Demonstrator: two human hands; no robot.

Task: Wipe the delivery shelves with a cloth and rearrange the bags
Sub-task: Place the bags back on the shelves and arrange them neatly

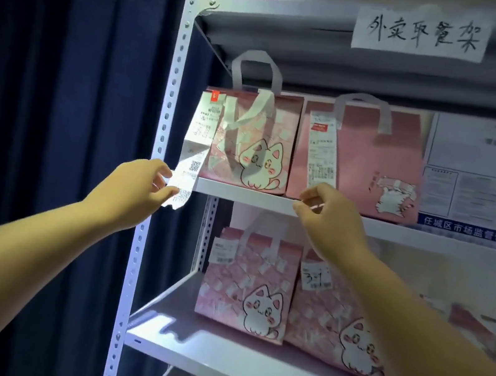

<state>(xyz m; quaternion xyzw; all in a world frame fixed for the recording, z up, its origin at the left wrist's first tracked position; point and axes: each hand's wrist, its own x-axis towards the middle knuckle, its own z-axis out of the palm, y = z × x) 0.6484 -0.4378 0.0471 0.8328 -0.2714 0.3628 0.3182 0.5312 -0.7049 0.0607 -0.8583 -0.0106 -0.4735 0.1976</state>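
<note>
Bare left forearm (16,247) rises from btm left, right forearm (430,343) from btm right, both reaching to mid-frame. Far left, a dark blue curtain (59,90) hangs in heavy vertical folds w/ metal eyelets at top. Left hand (133,188), left of ctr, is loosely curled. Its thumb and fingertips pinch the crumpled tail of a long receipt (196,146), thin white paper w/ a QR code, drooping past the shelf lip. Just right runs the upright post (169,102), pale angle steel punched w/ round holes.

Upper shelf (245,194), a flat white board, carries the top cat-print bag (255,153). It is boxy and pink w/ flat white strap handles, one flopped fwd, and the long receipt is stuck at its top left corner. Touching its right side stands a plain pink bag (373,156) w/ a small cat drawing low right and a shorter receipt (323,154) down its left edge.

Right hand (329,224), at ctr, curls at the shelf lip under that bag. Thumb and forefinger pinch a small pale strip (314,205); can't tell what it is. Lower shelf (196,353), shiny white w/ glare, holds the lower left cat bag (249,290) and the lower right cat bag (343,338) side by side, each labelled, the latter partly behind the right forearm.

Upper right, a handwritten paper sign (420,34) sits on the top beam, w/ printed notices (485,175) below it at right.
</note>
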